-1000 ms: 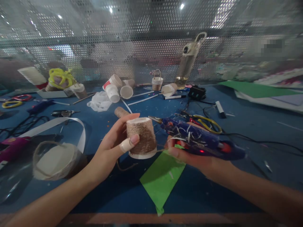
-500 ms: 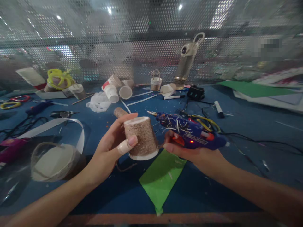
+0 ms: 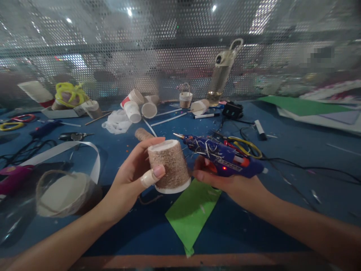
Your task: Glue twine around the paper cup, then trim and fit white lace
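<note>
Between the thumb and fingers of my left hand (image 3: pixel 135 165) is a paper cup (image 3: pixel 169 165) wound with brown twine, its white base turned up and white rim below. A bandage wraps the left thumb. My right hand (image 3: pixel 222 180) grips a blue glue gun (image 3: pixel 222 154), whose red light is lit. The gun's metal nozzle points left, above and behind the cup without touching it. Glue strands cling to its barrel. Behind my left hand lies a spool of twine (image 3: pixel 143 134). A green sheet (image 3: pixel 191 218) rests on the table below the cup.
A twine-wrapped cup with a handle (image 3: pixel 64 194) stands at left, beside a magenta glue gun (image 3: pixel 14 178). White cups (image 3: pixel 132 111), a small basket (image 3: pixel 186 99) and a water bottle (image 3: pixel 221 75) stand at the back. Cables (image 3: pixel 304 167) cross the right side.
My right hand has brought the glue gun slightly left, toward the cup. The cup has tilted a little, its rim end shifting right. Both grips are kept.
</note>
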Motion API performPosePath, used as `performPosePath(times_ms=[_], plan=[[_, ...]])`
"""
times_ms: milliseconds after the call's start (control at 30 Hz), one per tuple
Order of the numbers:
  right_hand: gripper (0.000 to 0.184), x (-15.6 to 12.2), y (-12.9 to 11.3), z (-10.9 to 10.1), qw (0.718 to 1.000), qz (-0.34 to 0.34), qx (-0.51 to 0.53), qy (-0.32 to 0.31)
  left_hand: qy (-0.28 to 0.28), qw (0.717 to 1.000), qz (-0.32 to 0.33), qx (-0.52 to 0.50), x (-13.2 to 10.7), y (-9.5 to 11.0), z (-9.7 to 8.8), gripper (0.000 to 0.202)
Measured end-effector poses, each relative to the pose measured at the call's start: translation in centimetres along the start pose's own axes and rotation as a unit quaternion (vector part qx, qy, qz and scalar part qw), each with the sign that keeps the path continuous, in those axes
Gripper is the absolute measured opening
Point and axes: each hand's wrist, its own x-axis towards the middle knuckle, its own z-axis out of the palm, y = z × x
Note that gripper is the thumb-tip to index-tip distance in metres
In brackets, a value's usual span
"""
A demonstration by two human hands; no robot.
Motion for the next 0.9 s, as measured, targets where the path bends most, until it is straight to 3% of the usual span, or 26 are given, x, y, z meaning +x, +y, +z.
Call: performPosePath(times_ms=[600, 733, 900], plan=[[0.02, 0.05, -0.08, 0.18, 0.999, 0.037, 0.037, -0.01, -0.039, 0.999, 0.034, -0.002, 0.1, -0.05, 0.11, 0.038], [0.02, 0.14, 0.13, 0.21, 0.998, 0.019, 0.054, -0.006, -0.016, 0.999, 0.025, -0.016, 0.03, -0.07, 0.03, 0.042], [0.015, 0.17, 0.06, -0.04, 1.0, 0.01, 0.012, 0.004, 0.055, 0.997, -0.003, -0.048, 0.25, 0.51, 0.02, 0.048]])
